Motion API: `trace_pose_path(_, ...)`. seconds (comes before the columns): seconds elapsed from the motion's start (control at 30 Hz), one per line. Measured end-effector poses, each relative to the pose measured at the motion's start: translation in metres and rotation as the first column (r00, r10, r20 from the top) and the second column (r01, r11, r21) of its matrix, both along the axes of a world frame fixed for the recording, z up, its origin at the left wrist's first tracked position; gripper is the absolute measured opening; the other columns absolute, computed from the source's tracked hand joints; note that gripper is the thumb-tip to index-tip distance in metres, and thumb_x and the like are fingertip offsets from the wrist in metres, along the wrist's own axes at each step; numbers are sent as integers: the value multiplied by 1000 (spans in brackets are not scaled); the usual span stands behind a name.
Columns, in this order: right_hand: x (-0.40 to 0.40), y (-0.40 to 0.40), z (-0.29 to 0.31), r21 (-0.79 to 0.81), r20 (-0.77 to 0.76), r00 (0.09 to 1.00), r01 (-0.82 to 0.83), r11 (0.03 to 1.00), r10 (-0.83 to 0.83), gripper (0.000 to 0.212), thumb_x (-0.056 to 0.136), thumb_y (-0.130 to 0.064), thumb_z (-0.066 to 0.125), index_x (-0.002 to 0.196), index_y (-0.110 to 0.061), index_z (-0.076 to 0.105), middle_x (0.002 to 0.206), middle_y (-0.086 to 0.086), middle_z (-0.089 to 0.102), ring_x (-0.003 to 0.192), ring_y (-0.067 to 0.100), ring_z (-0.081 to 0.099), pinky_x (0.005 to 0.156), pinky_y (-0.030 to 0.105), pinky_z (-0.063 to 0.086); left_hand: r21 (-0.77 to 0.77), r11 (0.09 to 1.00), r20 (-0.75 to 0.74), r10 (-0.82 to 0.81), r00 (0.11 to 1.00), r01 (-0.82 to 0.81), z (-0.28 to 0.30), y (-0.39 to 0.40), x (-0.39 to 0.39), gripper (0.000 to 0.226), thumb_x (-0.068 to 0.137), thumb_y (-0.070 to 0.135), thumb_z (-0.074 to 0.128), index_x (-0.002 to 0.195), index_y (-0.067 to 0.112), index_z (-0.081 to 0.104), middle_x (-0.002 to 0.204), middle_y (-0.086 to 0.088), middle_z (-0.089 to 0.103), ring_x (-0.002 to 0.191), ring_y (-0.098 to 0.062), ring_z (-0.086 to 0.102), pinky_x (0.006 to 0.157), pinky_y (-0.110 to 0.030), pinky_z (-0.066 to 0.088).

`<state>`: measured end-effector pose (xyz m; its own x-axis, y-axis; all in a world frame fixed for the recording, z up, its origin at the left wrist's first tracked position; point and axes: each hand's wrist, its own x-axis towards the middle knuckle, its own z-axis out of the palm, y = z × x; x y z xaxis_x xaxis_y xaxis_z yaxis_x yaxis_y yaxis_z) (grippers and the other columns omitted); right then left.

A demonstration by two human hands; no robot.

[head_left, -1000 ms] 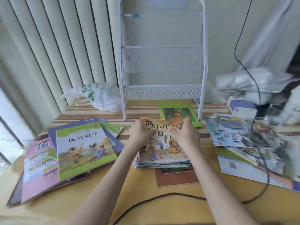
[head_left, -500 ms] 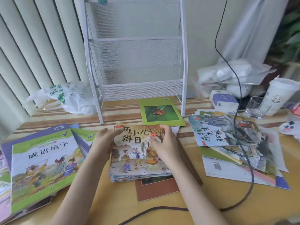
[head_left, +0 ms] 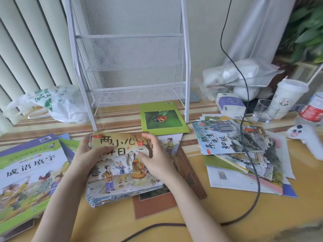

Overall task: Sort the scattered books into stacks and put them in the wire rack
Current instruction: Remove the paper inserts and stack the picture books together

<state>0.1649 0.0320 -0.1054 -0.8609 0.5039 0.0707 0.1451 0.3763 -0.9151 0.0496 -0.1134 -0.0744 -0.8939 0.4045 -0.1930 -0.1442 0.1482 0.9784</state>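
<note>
A stack of thin picture books lies at the table's middle, its far edge lifted. My left hand grips the stack's left far corner, thumb on the top cover. My right hand grips the right side, fingers curled over the far edge. The white wire rack stands behind, its mesh shelves bare. A green ladybird book lies at the rack's foot. A pile of larger green and purple books sits left. More scattered books lie right.
A brown book lies under the stack. A black cable crosses the right-hand books and loops along the table front. A plastic bag sits back left. At back right stand a tissue pack, a glass and a cup.
The view has moved closer and shifted right. Both hands stay on the picture-book stack, and its far edge has come up off the table.
</note>
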Motion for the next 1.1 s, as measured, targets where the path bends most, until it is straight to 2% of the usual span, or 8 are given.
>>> trace_pose_path(0.3,7,7,0,-116,-56,989,-145,983,139,51,93,-23,57,134,-42,33,152,-16,25,141,6,22,107,29,29,-31,999,6,14,1000,-14,0,-7,-5,43,79,12,73,114,23,50,86,-11,71,55,-23,70,48,-31,54)
trace_pose_path(0.47,55,59,19,99,-87,996,22,995,-14,55,91,-30,58,136,-45,30,146,-29,22,125,-18,26,112,23,28,35,998,1,-51,999,51,-3,10,-2,46,77,11,74,115,23,52,95,-13,72,71,-28,72,61,-38,58)
trace_pose_path(0.53,77,85,21,274,-17,992,126,953,-126,58,92,-28,57,140,-40,27,152,-21,16,129,-16,23,115,23,18,17,996,1,-91,996,91,-8,25,3,53,77,10,75,122,20,48,97,-17,70,69,-29,72,60,-40,59)
trace_pose_path(0.67,106,122,13,623,353,878,37,781,-324,75,86,-58,51,146,-44,7,157,-17,-4,146,16,-8,112,51,-14,-84,994,-65,-82,995,76,-17,39,15,73,68,28,84,127,22,42,105,-18,65,80,-39,69,76,-54,56)
trace_pose_path(0.73,117,131,14,609,470,820,-34,792,-326,87,76,-74,49,144,-52,0,156,-17,-9,144,18,-16,111,56,-16,-118,991,-103,-69,992,57,-17,38,16,85,54,43,87,125,25,43,111,-14,62,84,-35,69,79,-54,56)
trace_pose_path(0.83,129,137,23,548,547,795,-101,830,-264,100,68,-73,61,139,-60,-8,153,-21,-16,144,18,-19,111,55,-15,-135,989,-155,-85,984,64,-20,37,16,78,69,29,84,133,27,40,122,-11,58,88,-32,68,82,-49,55)
trace_pose_path(0.97,134,143,25,550,374,866,80,832,-331,76,77,-51,69,142,-43,30,150,-5,34,140,20,26,112,43,22,-293,955,-346,-141,927,36,-17,44,17,79,78,20,76,143,25,31,134,-1,46,96,-23,58,84,-40,51)
trace_pose_path(1.1,133,142,20,529,174,909,238,815,-378,37,88,-35,63,124,-30,58,107,0,68,93,20,62,76,33,49,-378,925,-626,-222,748,-42,2,63,30,74,79,19,72,142,20,33,139,-6,41,134,-24,26,111,-47,25)
